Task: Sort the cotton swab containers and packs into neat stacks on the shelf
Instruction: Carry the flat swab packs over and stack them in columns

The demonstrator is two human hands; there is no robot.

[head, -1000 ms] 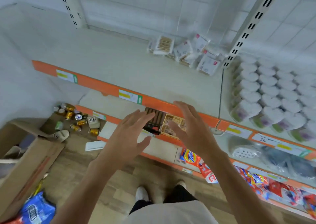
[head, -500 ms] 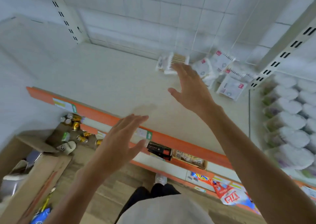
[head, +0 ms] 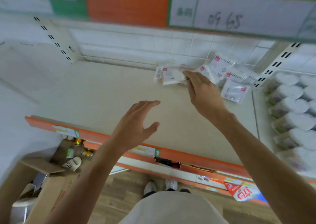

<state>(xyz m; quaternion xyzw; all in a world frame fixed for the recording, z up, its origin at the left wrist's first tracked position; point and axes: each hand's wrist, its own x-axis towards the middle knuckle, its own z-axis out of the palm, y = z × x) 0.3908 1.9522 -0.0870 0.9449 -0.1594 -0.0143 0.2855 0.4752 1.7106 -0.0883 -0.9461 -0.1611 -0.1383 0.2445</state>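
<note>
A loose pile of white cotton swab packs (head: 234,90) lies at the back right of the beige shelf (head: 102,95), against the tiled wall. My right hand (head: 202,88) reaches into the pile, fingers and thumb pinching the right edge of a blurred cotton swab pack (head: 171,76) at the pile's left end. A second flat pack (head: 158,73) sits just behind it. My left hand (head: 136,121) hovers open above the front half of the shelf and holds nothing.
Rows of round white-lidded containers (head: 294,104) fill the neighbouring shelf bay on the right, beyond a slotted upright (head: 277,61). An upper shelf's price rail (head: 128,5) hangs close overhead. An open cardboard box (head: 42,189) stands on the floor at lower left.
My right hand has reached from the shelf's front edge to the back and taken hold of a pack. My left hand has risen over the shelf. The view has moved in closer.
</note>
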